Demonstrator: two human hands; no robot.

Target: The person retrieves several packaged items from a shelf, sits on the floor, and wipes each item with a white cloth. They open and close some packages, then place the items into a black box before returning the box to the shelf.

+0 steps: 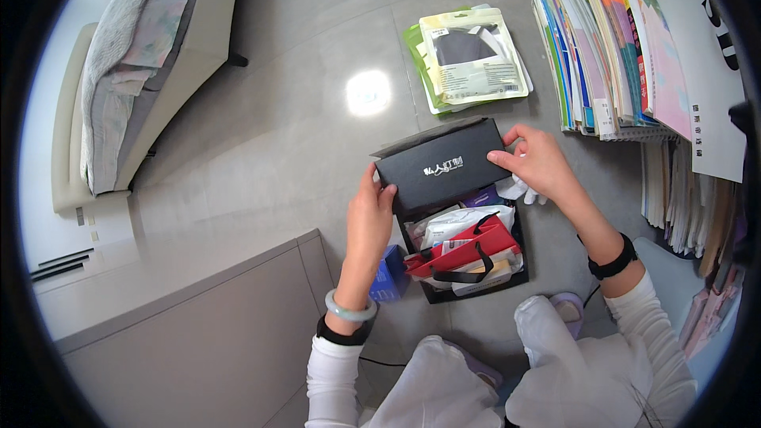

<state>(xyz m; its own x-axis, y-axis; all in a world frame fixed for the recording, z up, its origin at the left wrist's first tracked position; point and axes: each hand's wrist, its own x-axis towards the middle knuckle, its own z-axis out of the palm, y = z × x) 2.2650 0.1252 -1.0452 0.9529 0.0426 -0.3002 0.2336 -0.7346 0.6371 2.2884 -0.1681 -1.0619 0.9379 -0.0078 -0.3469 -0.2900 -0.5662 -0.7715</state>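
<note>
A black rectangular box [444, 165] with pale lettering is held up between my two hands. My left hand [371, 210] grips its left end, thumb on the front face. At its right end, my right hand [535, 160] pinches the edge between thumb and fingers. Under it on the floor stands a dark open-topped box [476, 291] filled with packets. Among these are a red gift bag [468, 247] with a black ribbon handle and a white packet [468, 224]. Something white and crumpled [519, 189] shows below my right hand.
Flat zip packets [474, 59] lie stacked on the floor ahead. A blue box [388, 276] stands left of the open box. Books and magazines [587, 47] fill the right side, beside a grey cabinet [190, 309] at left. A bed [151, 71] is at far left.
</note>
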